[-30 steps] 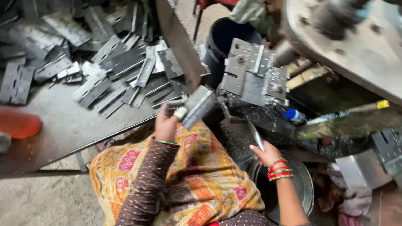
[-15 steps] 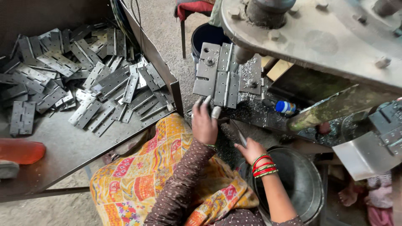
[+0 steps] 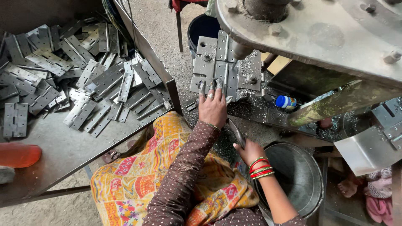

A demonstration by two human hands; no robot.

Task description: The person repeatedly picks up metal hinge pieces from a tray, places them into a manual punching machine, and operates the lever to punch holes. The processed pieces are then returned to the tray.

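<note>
The left hand (image 3: pixel 212 106) lies palm down with its fingers spread apart, the fingertips (image 3: pixel 202 86) pressing on the near edge of a grey metal hinge (image 3: pixel 226 62) that sits flat on the machine bed (image 3: pixel 251 106). The hinge lies opened out, its two leaves side by side; its knuckle line, the long axis, runs away from the person, from the near edge toward the dark bucket (image 3: pixel 203 26) beyond. A thick round spindle (image 3: pixel 242 51) of the machine stands just over the right leaf. The right hand (image 3: pixel 248 151), with red and green bangles at the wrist, is closed around a thin flat metal strip (image 3: pixel 236 133) that points up and away toward the left hand.

Metal shavings cover the bed around the hinge, and a small blue-capped bottle (image 3: pixel 286 101) lies on it to the right. A round steel basin (image 3: pixel 295 178) sits below the right hand. To the left, a grey table (image 3: pixel 63 146) carries a loose heap of hinges (image 3: pixel 75 79), lying at every angle. The floor is gritty bare concrete (image 3: pixel 163 21), and a patterned orange and yellow cloth (image 3: pixel 138 175) covers the person's lap
</note>
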